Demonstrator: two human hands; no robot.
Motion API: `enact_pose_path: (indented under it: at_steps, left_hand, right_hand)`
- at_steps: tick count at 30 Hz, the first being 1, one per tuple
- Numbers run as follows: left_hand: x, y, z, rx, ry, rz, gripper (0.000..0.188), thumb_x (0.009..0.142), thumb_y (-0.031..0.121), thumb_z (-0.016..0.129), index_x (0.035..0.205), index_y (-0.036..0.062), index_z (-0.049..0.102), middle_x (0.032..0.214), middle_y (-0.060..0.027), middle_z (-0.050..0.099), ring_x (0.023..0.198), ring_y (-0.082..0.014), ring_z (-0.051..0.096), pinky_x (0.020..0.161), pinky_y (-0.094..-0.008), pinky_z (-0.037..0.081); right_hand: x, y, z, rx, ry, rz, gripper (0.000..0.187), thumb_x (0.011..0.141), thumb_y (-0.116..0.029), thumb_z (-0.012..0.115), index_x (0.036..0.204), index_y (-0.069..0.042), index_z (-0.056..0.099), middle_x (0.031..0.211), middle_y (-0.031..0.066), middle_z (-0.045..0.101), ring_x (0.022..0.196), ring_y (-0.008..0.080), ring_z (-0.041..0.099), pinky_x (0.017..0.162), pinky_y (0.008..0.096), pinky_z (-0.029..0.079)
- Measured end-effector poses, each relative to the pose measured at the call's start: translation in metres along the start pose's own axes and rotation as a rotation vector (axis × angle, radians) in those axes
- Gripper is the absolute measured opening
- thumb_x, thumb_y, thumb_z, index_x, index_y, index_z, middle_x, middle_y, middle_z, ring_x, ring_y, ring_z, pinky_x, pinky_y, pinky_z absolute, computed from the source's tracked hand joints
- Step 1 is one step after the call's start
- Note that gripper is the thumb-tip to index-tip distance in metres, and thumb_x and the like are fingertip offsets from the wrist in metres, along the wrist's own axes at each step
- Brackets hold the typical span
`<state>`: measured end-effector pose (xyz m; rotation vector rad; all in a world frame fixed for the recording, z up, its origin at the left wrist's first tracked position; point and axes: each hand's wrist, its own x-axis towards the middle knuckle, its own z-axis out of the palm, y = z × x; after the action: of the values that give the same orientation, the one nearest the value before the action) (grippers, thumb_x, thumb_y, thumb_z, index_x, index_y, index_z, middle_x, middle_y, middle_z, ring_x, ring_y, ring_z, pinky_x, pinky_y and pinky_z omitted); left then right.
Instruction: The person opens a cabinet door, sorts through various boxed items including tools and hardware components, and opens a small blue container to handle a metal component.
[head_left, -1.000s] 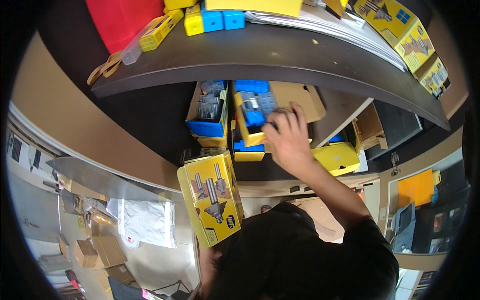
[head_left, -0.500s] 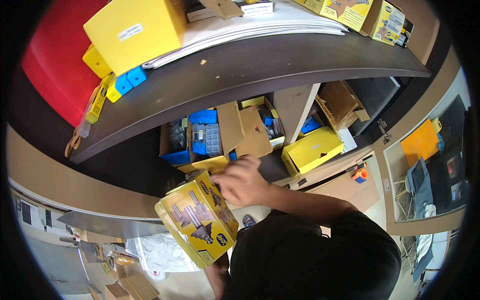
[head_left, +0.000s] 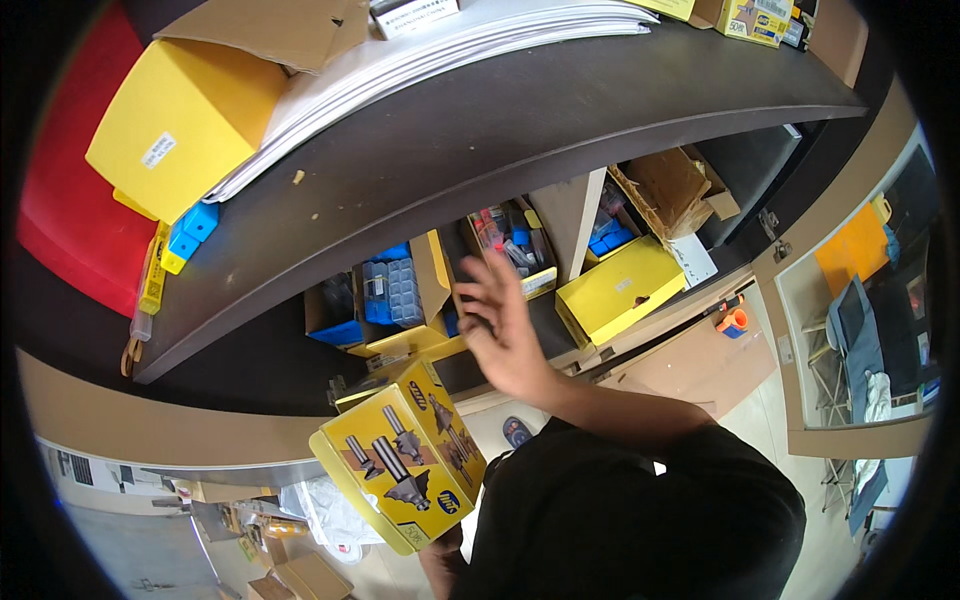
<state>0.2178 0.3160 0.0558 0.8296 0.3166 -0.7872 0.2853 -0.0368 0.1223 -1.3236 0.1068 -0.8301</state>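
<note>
A yellow cardboard box [head_left: 395, 455] printed with pictures of router bits is tilted in front of the cabinet. My left hand [head_left: 440, 548] supports it from below, its fingers mostly hidden behind the box. Over the lower shelf, my right hand [head_left: 508, 335] is raised with its fingers apart, and nothing shows in its grasp. Just beyond those fingers stands an open carton [head_left: 540, 283] of small red, blue and dark packages. To its left, another open carton [head_left: 440, 280] with a raised flap holds a blue-and-clear compartment case [head_left: 393, 293].
Above runs the dark upper shelf [head_left: 480, 115], carrying a yellow box [head_left: 185, 120], a stack of white sheets [head_left: 420, 75] and blue-and-yellow plastic cases [head_left: 190, 235]. Right of the divider [head_left: 570, 220] sits a closed yellow box [head_left: 622, 300]. A glass-paned cabinet door [head_left: 800, 330] stands at the right.
My right hand has left the yellow box's edge and risen toward the shelf, its fingers spreading. Cardboard flaps over the right carton no longer cover its contents. The head view has shifted slightly.
</note>
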Motion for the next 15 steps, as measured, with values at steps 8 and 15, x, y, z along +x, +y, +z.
enact_pose_path:
  at_steps: [8, 15]
  left_hand:
    - [0.018, -0.009, 0.012, -0.015, -0.029, -0.028, 0.062, 0.098, 0.015, 0.064, 0.158, 0.0148, 0.047, 0.154, -0.0106, 0.062, 0.135, -0.0301, 0.066, 0.109, -0.0482, 0.058]
    - [0.056, -0.023, 0.043, -0.008, -0.073, -0.066, 0.061, 0.099, 0.016, 0.064, 0.158, 0.0149, 0.048, 0.154, -0.0104, 0.062, 0.135, -0.0299, 0.066, 0.109, -0.0483, 0.058]
  right_hand:
    - [0.017, -0.018, -0.007, 0.101, -0.329, 0.295, 0.063, 0.123, -0.04, 0.039, 0.171, 0.001, 0.032, 0.174, 0.0217, 0.043, 0.164, 0.028, 0.039, 0.134, 0.0411, 0.031]
    - [0.035, -0.032, -0.043, -0.092, -0.465, 0.411, 0.085, 0.117, -0.069, 0.019, 0.169, -0.008, 0.047, 0.155, 0.0165, 0.067, 0.156, 0.0297, 0.052, 0.133, 0.0446, 0.032]
